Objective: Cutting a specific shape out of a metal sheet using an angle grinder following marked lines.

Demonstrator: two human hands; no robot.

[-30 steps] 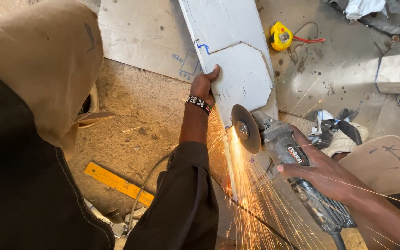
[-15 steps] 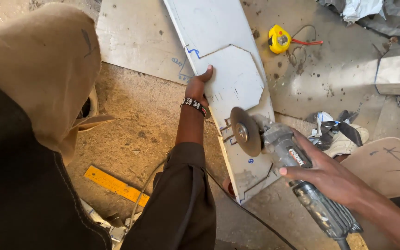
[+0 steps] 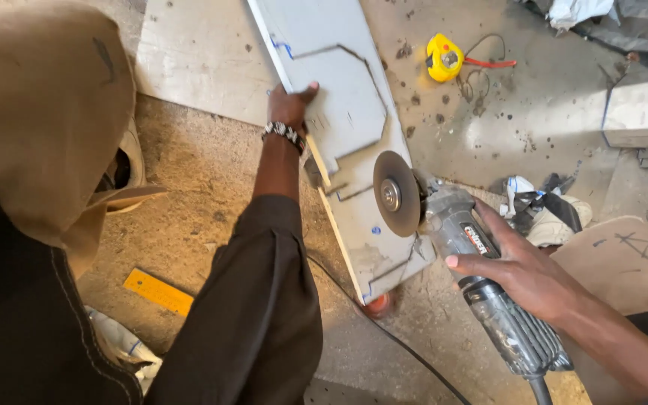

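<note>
A long grey metal sheet point(image 3: 331, 60) lies on the floor, with a stepped outline cut into it. My left hand point(image 3: 289, 105) grips the sheet's left edge, thumb on top, a beaded bracelet on the wrist. My right hand point(image 3: 515, 266) holds a grey angle grinder point(image 3: 474, 247) by its body. The grinder's round disc point(image 3: 396, 193) stands upright just above the sheet's lower right part, beside the cut line. No sparks show.
A yellow tape measure point(image 3: 444, 57) lies on the concrete at the back. A yellow ruler point(image 3: 157, 291) lies at the lower left. A second pale sheet point(image 3: 196, 52) lies under the first. The grinder's black cable point(image 3: 406, 349) runs across the floor. Rags point(image 3: 545, 206) sit at right.
One second ago the disc was cutting the sheet and throwing sparks. The sparks have stopped and the disc is lifted off the sheet. My left hand stays on the sheet's edge.
</note>
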